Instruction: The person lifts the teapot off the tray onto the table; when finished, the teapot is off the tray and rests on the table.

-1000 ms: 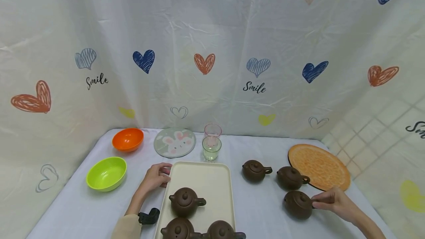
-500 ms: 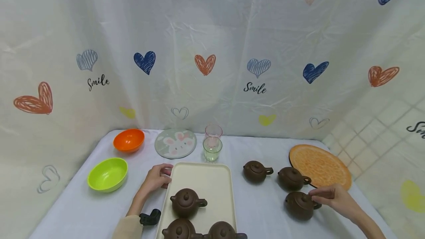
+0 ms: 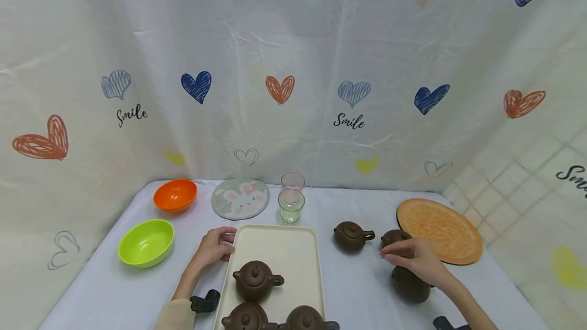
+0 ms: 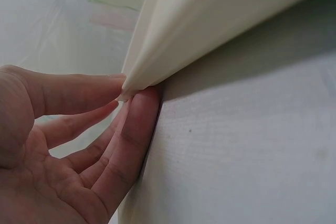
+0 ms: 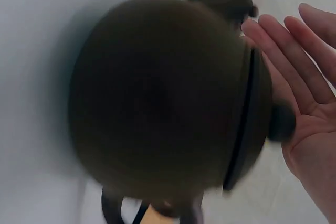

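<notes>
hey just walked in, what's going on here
A person is working with brown teapots at a cloth-covered table. The left hand pinches the left edge of a cream tray near its far corner. Three teapots on the tray sit toward its near end. Three more stand on the cloth to the right, and the right hand, holding nothing, is over the nearest of these, the near teapot.
</notes>
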`<state>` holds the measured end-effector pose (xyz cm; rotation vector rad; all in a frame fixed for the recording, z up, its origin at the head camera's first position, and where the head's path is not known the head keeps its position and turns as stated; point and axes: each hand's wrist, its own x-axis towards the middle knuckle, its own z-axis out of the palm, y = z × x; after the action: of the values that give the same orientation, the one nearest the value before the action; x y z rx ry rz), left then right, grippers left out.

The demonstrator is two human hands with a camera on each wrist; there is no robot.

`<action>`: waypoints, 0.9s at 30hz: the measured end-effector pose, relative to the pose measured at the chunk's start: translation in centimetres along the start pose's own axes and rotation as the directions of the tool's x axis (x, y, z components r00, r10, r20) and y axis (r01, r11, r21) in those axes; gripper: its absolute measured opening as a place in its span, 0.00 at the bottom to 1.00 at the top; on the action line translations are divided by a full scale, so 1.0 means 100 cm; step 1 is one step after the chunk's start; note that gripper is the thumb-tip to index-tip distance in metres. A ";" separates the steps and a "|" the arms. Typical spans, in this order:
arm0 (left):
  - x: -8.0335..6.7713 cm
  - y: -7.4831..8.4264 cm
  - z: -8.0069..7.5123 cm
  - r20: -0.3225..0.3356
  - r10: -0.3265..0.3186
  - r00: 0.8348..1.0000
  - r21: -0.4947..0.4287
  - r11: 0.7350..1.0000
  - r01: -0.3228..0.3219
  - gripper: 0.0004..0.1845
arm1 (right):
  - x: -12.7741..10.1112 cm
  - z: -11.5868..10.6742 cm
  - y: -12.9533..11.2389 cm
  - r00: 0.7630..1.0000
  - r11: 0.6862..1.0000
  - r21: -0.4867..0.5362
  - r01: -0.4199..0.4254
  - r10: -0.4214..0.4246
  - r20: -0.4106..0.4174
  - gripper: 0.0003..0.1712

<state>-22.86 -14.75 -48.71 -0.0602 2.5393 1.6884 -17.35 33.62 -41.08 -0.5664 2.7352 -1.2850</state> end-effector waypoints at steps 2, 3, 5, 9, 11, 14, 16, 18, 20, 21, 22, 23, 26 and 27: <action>0.000 0.000 0.000 0.000 -0.001 1.000 0.001 1.000 0.001 0.25 | 0.007 0.008 -0.003 0.999 0.999 0.033 0.036 -0.036 0.029 0.13; 0.000 0.000 0.000 0.002 -0.001 1.000 0.000 1.000 0.001 0.25 | 0.011 0.012 -0.005 0.997 0.997 0.048 0.061 -0.063 0.040 0.13; 0.000 -0.001 0.000 0.001 -0.002 1.000 -0.003 1.000 0.002 0.25 | 0.017 0.021 -0.010 0.994 0.993 0.068 0.094 -0.098 0.056 0.12; 0.000 -0.001 -0.001 0.001 -0.005 1.000 -0.003 1.000 0.005 0.25 | 0.030 0.043 -0.023 0.987 0.987 0.107 0.120 -0.131 0.096 0.13; -0.001 0.000 -0.002 -0.002 -0.010 1.000 0.000 1.000 0.010 0.25 | 0.037 0.057 -0.030 0.983 0.984 0.137 0.114 -0.132 0.127 0.13; -0.001 0.001 -0.003 -0.006 -0.013 1.000 0.000 1.000 0.013 0.25 | 0.047 0.078 -0.040 0.974 0.977 0.184 0.110 -0.142 0.174 0.14; 0.000 0.001 -0.002 -0.003 -0.012 1.000 -0.003 1.000 0.012 0.25 | 0.052 0.091 -0.046 0.967 0.973 0.199 0.117 -0.157 0.199 0.14; 0.000 0.001 -0.002 0.001 -0.009 1.000 -0.004 1.000 0.009 0.25 | 0.057 0.103 -0.053 0.963 0.972 0.199 0.121 -0.164 0.216 0.14; 0.000 0.001 -0.001 0.003 -0.006 1.000 -0.006 1.000 0.006 0.25 | 0.062 0.112 -0.060 0.958 0.973 0.189 0.132 -0.174 0.228 0.14; 0.000 0.001 0.000 0.003 -0.005 1.000 -0.007 1.000 0.005 0.25 | 0.065 0.117 -0.064 0.956 0.974 0.182 0.135 -0.176 0.235 0.13; 0.000 0.001 0.000 0.002 -0.005 1.000 -0.008 1.000 0.005 0.25 | 0.067 0.120 -0.067 0.953 0.974 0.177 0.138 -0.179 0.244 0.13; 0.000 0.001 0.000 0.001 -0.004 1.000 -0.007 1.000 0.004 0.25 | 0.069 0.123 -0.071 0.950 0.975 0.173 0.142 -0.184 0.254 0.13; -0.001 0.001 0.000 -0.002 -0.002 1.000 -0.010 1.000 0.002 0.25 | 0.076 0.131 -0.082 0.935 0.973 0.174 0.150 -0.197 0.293 0.14; -0.001 0.001 0.001 -0.002 -0.002 1.000 -0.010 1.000 0.002 0.25 | 0.078 0.134 -0.085 0.930 0.973 0.175 0.153 -0.202 0.307 0.14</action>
<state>-22.79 -14.67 -48.64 -0.0654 2.5313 1.7012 -19.19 16.13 -42.64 -0.9364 2.3439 -1.2847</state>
